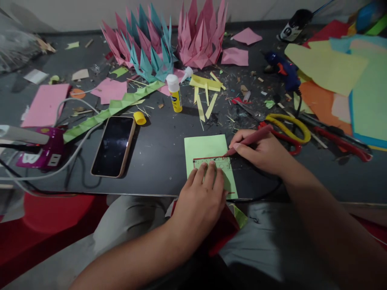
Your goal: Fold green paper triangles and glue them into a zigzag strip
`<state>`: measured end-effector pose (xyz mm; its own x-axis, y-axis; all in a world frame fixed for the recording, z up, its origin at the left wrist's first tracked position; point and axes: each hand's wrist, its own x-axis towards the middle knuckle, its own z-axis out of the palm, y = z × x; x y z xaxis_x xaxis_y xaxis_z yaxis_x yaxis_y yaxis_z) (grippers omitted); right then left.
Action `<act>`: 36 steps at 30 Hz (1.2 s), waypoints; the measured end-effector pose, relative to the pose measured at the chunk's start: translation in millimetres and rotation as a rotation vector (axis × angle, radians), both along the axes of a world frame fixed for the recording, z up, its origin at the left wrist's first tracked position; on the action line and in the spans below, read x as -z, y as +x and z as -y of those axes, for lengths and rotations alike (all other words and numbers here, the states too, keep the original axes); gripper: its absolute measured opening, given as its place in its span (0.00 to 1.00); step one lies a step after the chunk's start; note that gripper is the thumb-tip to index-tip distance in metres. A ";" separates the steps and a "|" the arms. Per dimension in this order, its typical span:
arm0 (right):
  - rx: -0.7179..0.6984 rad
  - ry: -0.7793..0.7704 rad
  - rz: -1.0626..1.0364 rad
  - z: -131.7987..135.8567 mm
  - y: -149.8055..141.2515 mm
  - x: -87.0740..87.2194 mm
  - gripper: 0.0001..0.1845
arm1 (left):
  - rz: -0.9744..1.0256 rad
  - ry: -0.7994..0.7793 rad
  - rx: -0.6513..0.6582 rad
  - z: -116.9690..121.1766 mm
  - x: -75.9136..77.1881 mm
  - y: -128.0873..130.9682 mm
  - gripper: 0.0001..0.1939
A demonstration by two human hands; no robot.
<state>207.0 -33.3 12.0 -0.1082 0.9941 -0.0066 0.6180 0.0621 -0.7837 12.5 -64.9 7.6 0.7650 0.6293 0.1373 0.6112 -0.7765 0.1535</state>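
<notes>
A light green paper sheet (205,148) lies at the near edge of the dark table (160,161). A small clear ruler (211,162) lies across it. My left hand (202,197) presses flat on the ruler, fingers spread. My right hand (262,152) pinches a reddish pencil (250,139), its tip at the ruler's right end on the paper.
A black phone (114,146) lies left of the sheet. Behind it are a glue stick (175,93), its yellow cap (139,118), yellow paper strips (205,94), a folded green strip (111,109) and pink and teal paper crowns (169,40). Scissors (287,131), a blue glue gun (284,70) and coloured sheets (341,80) fill the right.
</notes>
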 end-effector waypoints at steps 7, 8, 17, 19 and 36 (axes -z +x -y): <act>0.025 0.009 0.048 1.0 2.2 -0.6 0.07 | -0.006 0.003 0.006 -0.4 -1.6 0.5 0.17; 0.024 0.012 0.051 1.2 2.5 -0.8 0.07 | -0.011 -0.002 0.006 -0.4 -1.7 0.5 0.17; 0.028 0.009 0.033 1.3 4.6 -0.3 0.07 | -0.007 -0.008 0.001 1.0 -0.4 0.8 0.18; 0.037 0.020 -0.002 3.6 6.3 -5.2 0.07 | -0.021 -0.021 0.004 1.1 -1.2 0.7 0.19; -0.227 0.066 0.354 35.8 41.7 -7.3 0.14 | 0.040 -0.160 -0.056 -63.5 -3.4 -32.2 0.15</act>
